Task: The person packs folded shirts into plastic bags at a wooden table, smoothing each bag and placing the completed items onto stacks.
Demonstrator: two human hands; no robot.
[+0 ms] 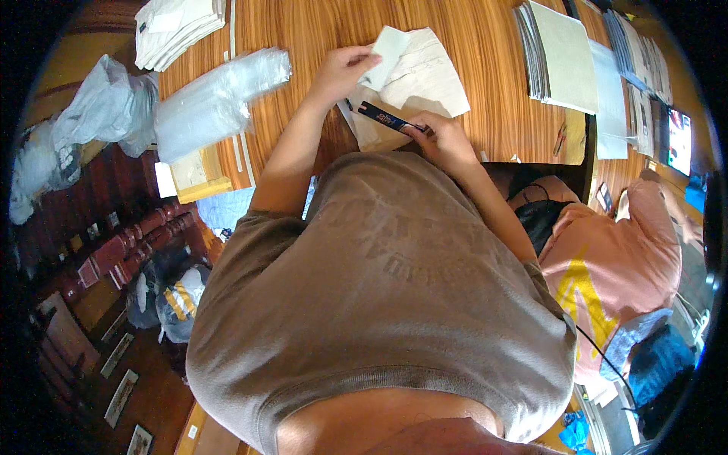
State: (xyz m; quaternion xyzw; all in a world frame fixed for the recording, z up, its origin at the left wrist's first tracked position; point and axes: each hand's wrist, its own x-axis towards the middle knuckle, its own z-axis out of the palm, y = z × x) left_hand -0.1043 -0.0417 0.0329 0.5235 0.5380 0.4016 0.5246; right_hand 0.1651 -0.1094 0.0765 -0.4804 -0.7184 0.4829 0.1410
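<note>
My left hand [345,72] pinches a small pale card [390,53] by its lower left edge, holding it over a folded cream cloth [432,72]. The cloth lies on the wooden table right in front of my body. In my right hand [444,140] is a slim black stapler [383,116], its long end pointing up and left toward the space below the card. My right fingers wrap around its near end. A part of the cloth's lower edge is hidden behind the stapler and in shadow.
On the striped wooden table [303,23], clear plastic bags [220,95] lie at left, below folded white cloths [178,34]. A stack of folded pale cloths [565,64] stands at right, near a small pair of snips [560,140]. A person in a pink shirt [618,265] sits close at right.
</note>
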